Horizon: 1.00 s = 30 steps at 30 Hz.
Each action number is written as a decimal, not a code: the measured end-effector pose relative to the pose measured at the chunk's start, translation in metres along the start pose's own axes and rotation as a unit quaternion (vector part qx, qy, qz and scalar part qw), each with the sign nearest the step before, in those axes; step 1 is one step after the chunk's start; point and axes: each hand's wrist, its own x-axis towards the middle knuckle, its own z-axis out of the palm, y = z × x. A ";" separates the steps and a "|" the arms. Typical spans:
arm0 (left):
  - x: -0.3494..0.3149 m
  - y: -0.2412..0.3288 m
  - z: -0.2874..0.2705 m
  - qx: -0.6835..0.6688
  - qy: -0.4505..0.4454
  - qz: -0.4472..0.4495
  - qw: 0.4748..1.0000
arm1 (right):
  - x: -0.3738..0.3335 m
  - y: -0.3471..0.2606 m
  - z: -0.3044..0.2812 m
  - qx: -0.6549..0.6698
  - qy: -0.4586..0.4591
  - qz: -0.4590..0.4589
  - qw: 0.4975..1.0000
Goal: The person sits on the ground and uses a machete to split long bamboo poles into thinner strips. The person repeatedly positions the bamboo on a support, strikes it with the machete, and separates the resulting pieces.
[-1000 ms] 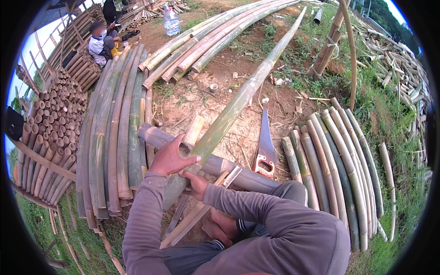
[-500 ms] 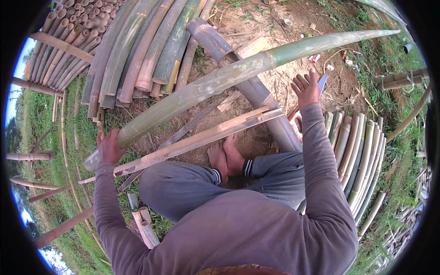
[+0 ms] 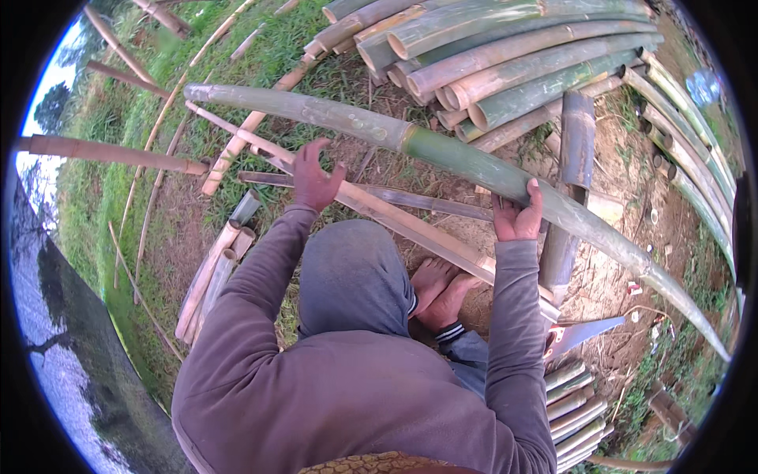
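Observation:
A long green bamboo pole [image 3: 458, 160] lies crosswise before me, resting over a thicker, notched bamboo log [image 3: 577, 146]. My right hand [image 3: 518, 220] grips the pole's near side, its thumb up against the green wall. My left hand [image 3: 317, 180] is raised with fingers and thumb apart, holding nothing. It is just over a split bamboo strip [image 3: 410, 225], which slants from the pole's left end down to my feet; I cannot tell if the hand touches it. A handsaw [image 3: 588, 335] with a bluish blade lies to the right of my right forearm.
Thick cut bamboo lengths [image 3: 529, 73] are stacked at the far side, with thinner lengths [image 3: 707, 150] at the far right. More cut pieces [image 3: 572, 411] lie at the lower right, and several short pieces [image 3: 213, 276] at the left. Bamboo rails [image 3: 118, 152] stand over grass at the left.
The view has swung left. My left hand has let go of the pole's left end and opened. My right hand, open and off the pole before, now grips it.

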 end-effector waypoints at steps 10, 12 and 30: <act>-0.082 -0.015 0.059 0.147 -0.172 0.111 0.968 | -0.004 0.123 0.039 -0.269 -0.205 0.278 0.899; -0.089 -0.030 0.076 0.204 -0.153 0.189 0.948 | -0.020 0.094 0.013 -0.479 -0.291 0.140 0.816; -0.076 0.024 0.044 0.068 -0.291 0.077 0.951 | -0.094 0.007 -0.158 -0.869 -0.260 -0.296 0.302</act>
